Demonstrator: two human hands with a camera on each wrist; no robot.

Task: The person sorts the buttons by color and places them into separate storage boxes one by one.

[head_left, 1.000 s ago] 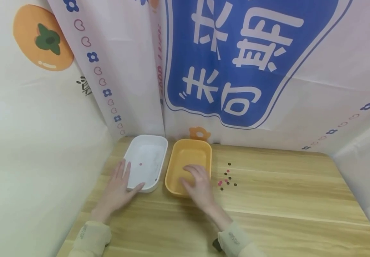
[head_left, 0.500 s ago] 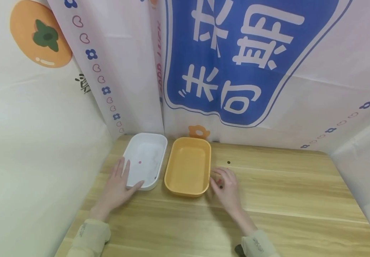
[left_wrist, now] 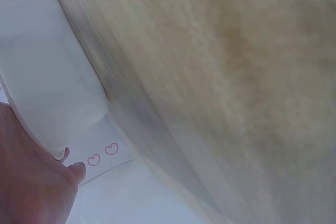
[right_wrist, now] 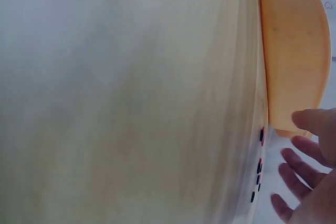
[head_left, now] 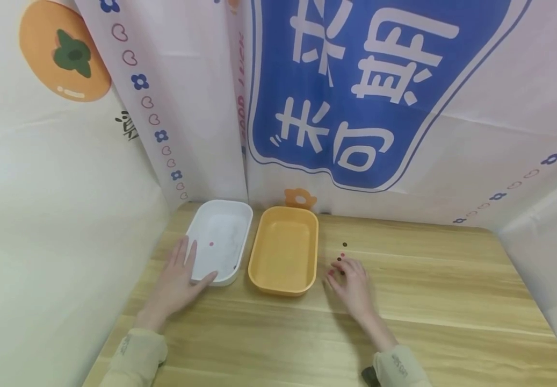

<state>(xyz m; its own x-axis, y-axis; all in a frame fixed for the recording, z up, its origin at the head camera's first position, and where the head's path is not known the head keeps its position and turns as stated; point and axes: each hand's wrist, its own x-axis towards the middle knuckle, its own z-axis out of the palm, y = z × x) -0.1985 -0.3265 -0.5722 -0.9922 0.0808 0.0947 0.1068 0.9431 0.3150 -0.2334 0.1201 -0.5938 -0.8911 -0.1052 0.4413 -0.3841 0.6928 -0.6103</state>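
From the head view I see my left hand (head_left: 176,285) lying flat on the bench (head_left: 428,301), fingers straight, thumb against the near end of the white tray (head_left: 220,239) and fingers along its left wall. It grips nothing. One pink bead (head_left: 211,244) sits inside that tray. The left wrist view is badly blurred: I can make out the white tray's outer wall (left_wrist: 47,77) and a bit of my fingertips (left_wrist: 73,169) low in the corner, little else.

My right hand (head_left: 353,285) rests on the bench just right of the orange tray (head_left: 284,250), fingers loosely spread over the small beads (head_left: 341,259). Most of the beads are hidden under the fingers; a dark one (head_left: 344,245) lies apart, farther back. I cannot tell from the head view whether a fingertip pinches a bead. The right wrist view shows the fingers (right_wrist: 304,153) extended and apart, holding nothing that I can see, with a few dark and pink beads (right_wrist: 260,166) in a thin row at the bench's edge of the frame and the orange tray (right_wrist: 294,51) beside them. That view is smeared too, and the hand is cut off at the corner.

Behind the bench hangs a printed cloth (head_left: 355,91).
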